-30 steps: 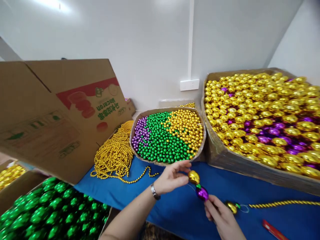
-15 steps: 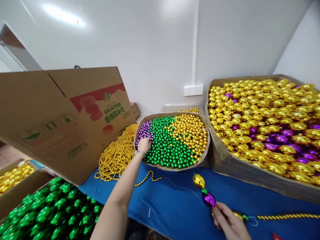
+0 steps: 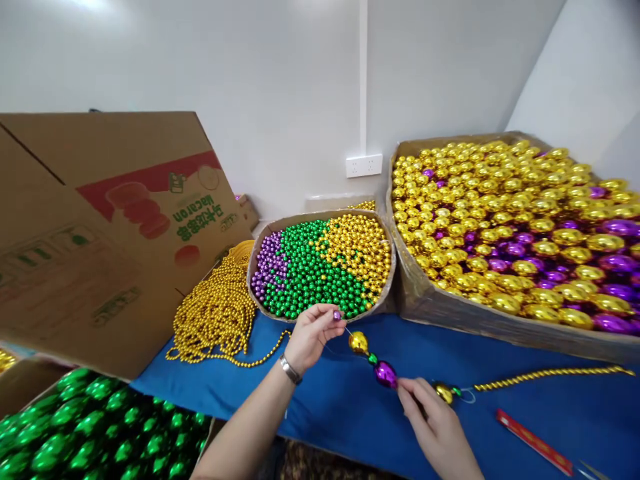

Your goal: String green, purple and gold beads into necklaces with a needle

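Between thumb and fingers, my left hand (image 3: 314, 335) pinches a small purple bead (image 3: 337, 315) at the tip of a thin needle or wire. Just beyond it on the strand come a large gold bead (image 3: 359, 342), a small green bead (image 3: 373, 359) and a large purple bead (image 3: 385, 374). My right hand (image 3: 425, 410) is closed on the strand at the large purple bead, partly hiding the beads beneath. Past that hand, another gold bead (image 3: 443, 392) and a green one lead to a gold bead chain (image 3: 550, 378) lying on the blue cloth (image 3: 345, 413).
Behind my hands stands a box of small beads (image 3: 320, 267) in purple, green and gold. A larger box (image 3: 425, 293) of gold and purple beads is at right. Coiled gold bead strings (image 3: 215, 313), a cardboard carton (image 3: 125, 233) and big green beads (image 3: 100, 427) lie left. A red-handled tool (image 3: 534, 442) rests right.
My left hand has left the purple beads in the small box and come right, to the strand's tip, with a small purple bead. My right hand still holds the strand. The view has shifted.
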Motion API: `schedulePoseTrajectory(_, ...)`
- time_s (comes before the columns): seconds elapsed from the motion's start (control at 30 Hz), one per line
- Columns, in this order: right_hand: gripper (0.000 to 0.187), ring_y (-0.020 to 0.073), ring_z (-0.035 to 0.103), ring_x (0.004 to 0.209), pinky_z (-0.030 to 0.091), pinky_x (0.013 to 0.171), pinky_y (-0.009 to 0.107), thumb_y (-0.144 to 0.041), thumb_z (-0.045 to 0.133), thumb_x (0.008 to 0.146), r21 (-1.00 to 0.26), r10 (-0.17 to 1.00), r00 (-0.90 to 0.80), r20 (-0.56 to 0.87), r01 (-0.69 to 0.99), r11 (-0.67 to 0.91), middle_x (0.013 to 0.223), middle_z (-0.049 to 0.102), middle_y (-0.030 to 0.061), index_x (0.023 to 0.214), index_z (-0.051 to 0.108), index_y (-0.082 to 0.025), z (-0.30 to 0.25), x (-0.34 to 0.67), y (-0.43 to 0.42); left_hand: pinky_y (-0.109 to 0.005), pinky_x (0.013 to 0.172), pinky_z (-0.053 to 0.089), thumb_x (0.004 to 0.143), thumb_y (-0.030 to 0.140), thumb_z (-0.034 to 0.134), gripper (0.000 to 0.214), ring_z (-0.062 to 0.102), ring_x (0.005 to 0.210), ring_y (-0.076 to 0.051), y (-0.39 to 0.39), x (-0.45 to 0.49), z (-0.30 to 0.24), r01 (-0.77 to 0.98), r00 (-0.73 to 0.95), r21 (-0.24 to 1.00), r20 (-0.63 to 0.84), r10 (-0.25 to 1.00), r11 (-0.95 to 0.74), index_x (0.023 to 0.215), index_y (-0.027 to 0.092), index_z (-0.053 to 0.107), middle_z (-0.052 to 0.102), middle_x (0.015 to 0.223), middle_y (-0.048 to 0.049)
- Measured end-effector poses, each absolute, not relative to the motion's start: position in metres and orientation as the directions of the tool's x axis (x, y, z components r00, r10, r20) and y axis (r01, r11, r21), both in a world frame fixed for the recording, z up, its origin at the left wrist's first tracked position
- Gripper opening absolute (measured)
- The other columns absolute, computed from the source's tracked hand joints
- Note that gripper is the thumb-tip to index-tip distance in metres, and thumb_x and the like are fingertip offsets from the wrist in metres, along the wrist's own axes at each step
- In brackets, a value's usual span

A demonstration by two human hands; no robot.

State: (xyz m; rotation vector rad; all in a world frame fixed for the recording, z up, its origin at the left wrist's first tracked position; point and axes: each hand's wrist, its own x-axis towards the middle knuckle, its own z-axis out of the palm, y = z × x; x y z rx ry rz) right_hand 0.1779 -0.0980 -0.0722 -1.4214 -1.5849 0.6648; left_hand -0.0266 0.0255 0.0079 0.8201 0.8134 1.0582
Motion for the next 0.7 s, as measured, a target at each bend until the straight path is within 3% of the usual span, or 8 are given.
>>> schedulePoseTrajectory(0.13,0.025,0.0144,0.059,0.062,0.048,0.059,0.022,-0.038,0.041,0.093,-0.823,0.959,0.035,0.28,0.523,0.221,0.074,0.059,0.003,0.097,0.061,-0.022,-0.07,0.179,-0.101,-0.024,0.066,0.053,0.067,0.025,0.077,0.027,0.067,0.075,-0.016,0.02,-0.02,0.006,-0.444,0.3,0.845,-0.173,0.938,0.298,0.086,0.013,0.063,0.066,0.077,-0.0027)
schedulePoseTrajectory(0.3,0.026,0.0144,0.06,0.065,0.048,0.06,0.021,-0.038,0.042,0.092,-0.809,0.955,0.046,0.294,0.543,0.223,0.075,0.06,0.003,0.096,0.061,-0.021,-0.062,0.177,-0.102,-0.026,0.068,0.053,0.069,0.029,0.075,0.025,0.067,0.08,-0.018,0.015,-0.017,0.009,-0.443,0.283,0.845,-0.184,0.941,0.298,0.083,0.012,0.063,0.066,0.08,-0.0047)
schedulePoseTrajectory(0.7,0.028,0.0159,0.06,0.066,0.048,0.06,0.023,-0.039,0.04,0.093,-0.776,0.942,0.056,0.329,0.584,0.236,0.077,0.06,0.0047,0.098,0.061,-0.021,-0.071,0.177,-0.104,-0.027,0.071,0.053,0.067,0.031,0.076,0.027,0.065,0.078,-0.016,0.009,-0.017,0.004,-0.326,0.181,0.935,-0.086,0.98,0.142,0.082,0.013,0.062,0.069,0.079,-0.0053)
